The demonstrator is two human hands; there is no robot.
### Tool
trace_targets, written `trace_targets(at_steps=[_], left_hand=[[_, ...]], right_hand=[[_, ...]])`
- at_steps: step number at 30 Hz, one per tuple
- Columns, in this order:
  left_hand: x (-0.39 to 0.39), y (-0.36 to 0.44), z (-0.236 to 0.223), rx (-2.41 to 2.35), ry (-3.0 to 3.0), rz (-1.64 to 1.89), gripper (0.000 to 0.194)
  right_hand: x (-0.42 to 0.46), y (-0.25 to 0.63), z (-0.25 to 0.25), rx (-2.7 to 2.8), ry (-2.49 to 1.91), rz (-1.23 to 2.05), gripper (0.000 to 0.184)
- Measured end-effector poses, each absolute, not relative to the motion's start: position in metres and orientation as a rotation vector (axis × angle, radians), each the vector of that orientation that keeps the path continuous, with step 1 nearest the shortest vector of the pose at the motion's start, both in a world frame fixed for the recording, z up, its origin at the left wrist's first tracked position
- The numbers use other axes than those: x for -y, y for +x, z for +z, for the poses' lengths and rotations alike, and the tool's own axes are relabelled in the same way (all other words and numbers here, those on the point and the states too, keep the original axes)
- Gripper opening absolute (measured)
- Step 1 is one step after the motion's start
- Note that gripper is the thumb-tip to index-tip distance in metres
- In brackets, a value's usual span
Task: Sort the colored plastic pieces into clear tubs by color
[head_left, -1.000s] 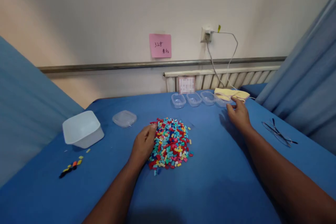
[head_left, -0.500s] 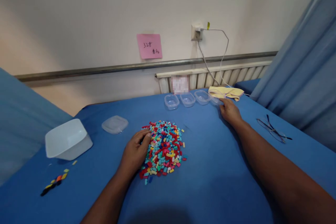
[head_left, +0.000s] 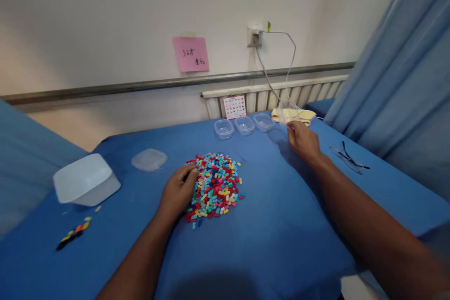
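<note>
My right hand (head_left: 303, 140) pinches a clear plastic container (head_left: 287, 110), tilted up off the table in front of the yellow cloth. Left of it, three similar clear containers stand in a row: a left one (head_left: 224, 130), a middle one (head_left: 244, 126) and a right one (head_left: 264, 123). At the left edge of a pile of small coloured bricks (head_left: 215, 187) rests my left hand (head_left: 178, 190), its thumb apart from the bent fingers. Its fingertips touch the pile, and nothing shows in its grasp.
A white tub (head_left: 86, 180) and a clear lid (head_left: 149, 160) lie to the left, with several loose coloured pieces (head_left: 75, 233) nearer me. The yellow cloth (head_left: 305, 116) lies at the back, eyeglasses (head_left: 349, 158) at the right. A printed card (head_left: 235, 107) stands by the radiator.
My right hand has lifted the clear container from the end of the row and tipped it up. My left hand stays by the bricks. The view has shifted slightly.
</note>
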State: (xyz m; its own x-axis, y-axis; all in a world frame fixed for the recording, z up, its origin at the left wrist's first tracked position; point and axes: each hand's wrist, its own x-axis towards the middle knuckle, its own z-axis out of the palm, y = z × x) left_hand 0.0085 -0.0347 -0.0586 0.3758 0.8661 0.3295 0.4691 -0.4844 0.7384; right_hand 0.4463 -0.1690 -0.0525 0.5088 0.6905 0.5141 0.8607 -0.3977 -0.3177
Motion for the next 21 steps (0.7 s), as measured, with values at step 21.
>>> trace_targets(at_steps=[21], left_hand=[[0.090,0.017,-0.046,-0.911,2.768,0.531,0.065]], right_hand=[[0.187,0.383,-0.069,1.966,-1.969,-0.221,0.045]])
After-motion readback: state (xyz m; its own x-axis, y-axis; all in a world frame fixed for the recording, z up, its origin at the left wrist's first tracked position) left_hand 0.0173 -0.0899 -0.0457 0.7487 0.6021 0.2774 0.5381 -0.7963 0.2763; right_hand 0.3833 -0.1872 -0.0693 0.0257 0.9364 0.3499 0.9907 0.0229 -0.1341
